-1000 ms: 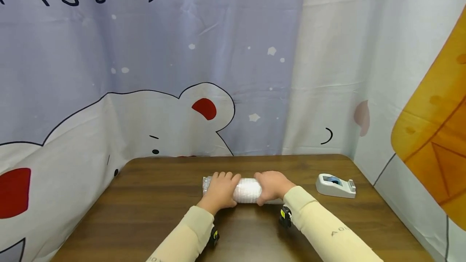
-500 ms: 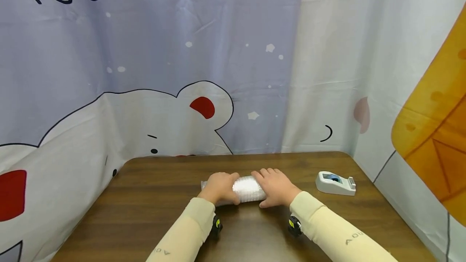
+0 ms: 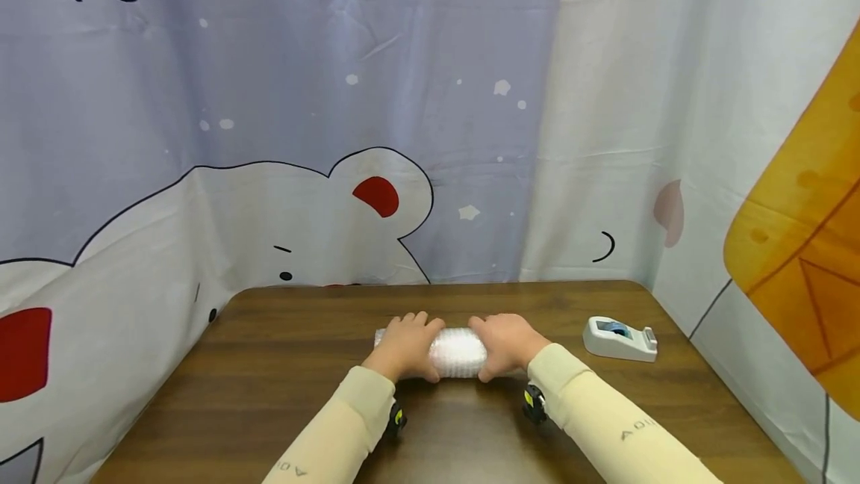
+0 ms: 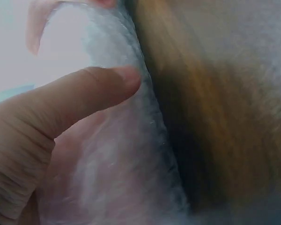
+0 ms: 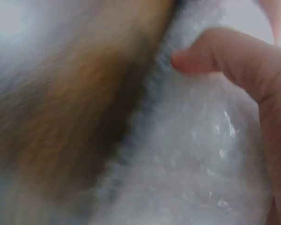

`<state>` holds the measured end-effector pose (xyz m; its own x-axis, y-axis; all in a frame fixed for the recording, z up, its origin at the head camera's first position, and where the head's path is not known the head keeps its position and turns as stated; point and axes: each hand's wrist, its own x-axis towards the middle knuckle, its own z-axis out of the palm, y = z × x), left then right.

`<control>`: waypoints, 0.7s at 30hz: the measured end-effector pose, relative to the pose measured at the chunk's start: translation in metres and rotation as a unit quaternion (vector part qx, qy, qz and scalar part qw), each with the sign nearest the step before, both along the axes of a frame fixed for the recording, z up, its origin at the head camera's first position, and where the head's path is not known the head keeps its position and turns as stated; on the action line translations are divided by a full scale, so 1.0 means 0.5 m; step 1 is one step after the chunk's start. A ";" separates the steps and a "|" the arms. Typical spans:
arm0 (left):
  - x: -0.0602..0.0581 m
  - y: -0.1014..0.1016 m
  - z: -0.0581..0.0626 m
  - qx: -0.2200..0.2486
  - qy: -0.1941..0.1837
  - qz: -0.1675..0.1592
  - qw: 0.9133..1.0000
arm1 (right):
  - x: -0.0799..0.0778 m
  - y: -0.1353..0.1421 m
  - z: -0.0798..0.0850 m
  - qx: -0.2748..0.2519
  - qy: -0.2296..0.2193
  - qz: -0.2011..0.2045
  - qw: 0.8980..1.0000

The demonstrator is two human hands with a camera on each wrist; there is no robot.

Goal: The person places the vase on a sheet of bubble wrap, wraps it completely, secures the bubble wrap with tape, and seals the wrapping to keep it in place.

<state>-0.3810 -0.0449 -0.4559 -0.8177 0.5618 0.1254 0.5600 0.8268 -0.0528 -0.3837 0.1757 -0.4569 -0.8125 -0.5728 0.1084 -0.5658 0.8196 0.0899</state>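
A whitish roll of bubble wrap (image 3: 458,354) lies crosswise on the brown table (image 3: 302,409), its bubbled surface plain in both wrist views. My left hand (image 3: 406,347) grips it near its left end, thumb (image 4: 98,89) along the near side and fingers over the top. On the right part my right hand (image 3: 508,344) holds it likewise, its thumb (image 5: 225,56) pressed on the wrap. Whether anything is inside the roll cannot be told; both ends are partly covered by the hands.
To the right of the hands a white tape dispenser (image 3: 619,339) with a blue roll of tape stands on the table. A printed curtain (image 3: 470,133) hangs right behind the far edge and along the right side.
Half a second ago the roll was slightly tilted and the right hand's fingers lay straighter over it; now it lies level and both hands grip it. The tape dispenser has stayed put.
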 end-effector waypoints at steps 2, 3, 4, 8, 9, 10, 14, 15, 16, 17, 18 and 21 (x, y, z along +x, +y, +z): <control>0.000 -0.002 -0.006 -0.003 0.029 -0.009 1.000 | -0.002 -0.003 0.009 -0.012 -0.063 -0.018 0.998; -0.001 -0.002 -0.010 -0.005 0.041 -0.012 0.999 | -0.002 -0.004 0.013 -0.021 -0.094 -0.026 0.995; -0.002 -0.003 -0.014 -0.007 0.054 -0.015 0.998 | -0.004 -0.004 0.016 -0.032 -0.122 -0.033 0.991; -0.007 -0.003 -0.025 -0.006 0.090 -0.030 0.995 | -0.008 -0.002 0.021 -0.064 -0.193 -0.045 0.978; -0.008 -0.002 -0.025 -0.005 0.096 -0.035 0.995 | -0.009 -0.001 0.021 -0.069 -0.200 -0.045 0.976; -0.010 -0.001 -0.026 -0.004 0.103 -0.038 0.994 | -0.008 0.001 0.021 -0.072 -0.201 -0.046 0.976; -0.017 0.001 -0.027 -0.005 0.101 -0.036 0.994 | 0.002 0.007 0.019 -0.046 -0.133 -0.021 0.990; -0.018 0.002 -0.024 -0.004 0.087 -0.028 0.996 | 0.006 0.008 0.018 -0.034 -0.101 -0.009 0.994; -0.021 0.003 -0.023 -0.003 0.068 -0.019 0.998 | 0.012 0.009 0.017 -0.022 -0.068 0.004 0.997; -0.023 0.004 -0.020 -0.003 0.044 -0.008 0.999 | 0.018 0.010 0.016 -0.011 -0.034 0.015 0.999; -0.024 0.006 -0.015 -0.004 0.018 0.003 1.000 | 0.022 0.010 0.013 -0.004 -0.005 0.024 1.000; -0.025 0.011 0.003 0.004 -0.072 0.040 0.997 | 0.031 0.009 0.003 -0.002 0.059 0.035 0.998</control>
<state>-0.3936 -0.0395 -0.4542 -0.8697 0.4936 0.0078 0.4936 0.8692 0.0302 -0.3683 0.1801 -0.4553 -0.7517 -0.6273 0.2035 -0.6073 0.7788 0.1574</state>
